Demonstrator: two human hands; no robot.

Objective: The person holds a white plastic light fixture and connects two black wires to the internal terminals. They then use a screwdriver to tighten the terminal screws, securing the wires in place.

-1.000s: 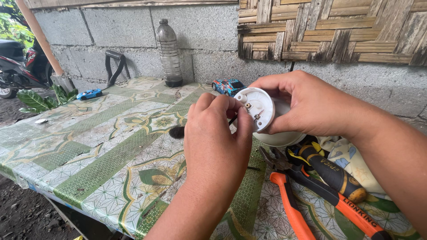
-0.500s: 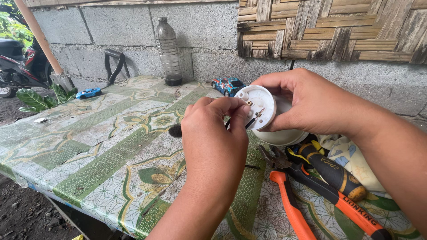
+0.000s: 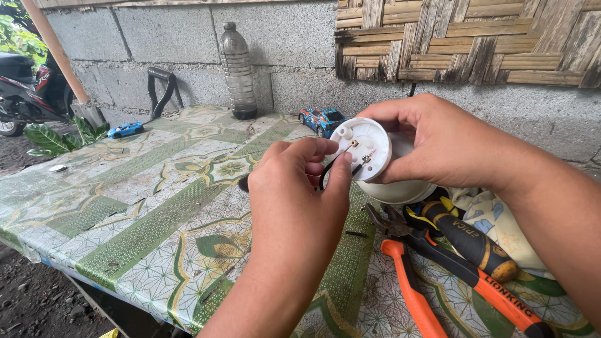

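Note:
My right hand [image 3: 438, 141] grips a round white plastic fitting [image 3: 363, 149] with small metal terminals on its face, held above the table. My left hand [image 3: 297, 188] pinches a thin black wire [image 3: 324, 175] at that face, fingertips touching the fitting. Under the fitting sits a white rounded part [image 3: 394, 191], partly hidden by both hands.
A table with a green patterned cover [image 3: 144, 206] holds orange-handled pliers [image 3: 407, 281], a black and yellow tool [image 3: 469, 241], a cloth [image 3: 494, 219], two blue toy cars [image 3: 320, 119] [image 3: 125, 129], and a plastic bottle [image 3: 238, 69] by the block wall. A motorcycle [image 3: 19, 87] stands at left.
The fitting has tilted a little in my right hand and my left fingers have shifted on the wire; both hands stay in the same place.

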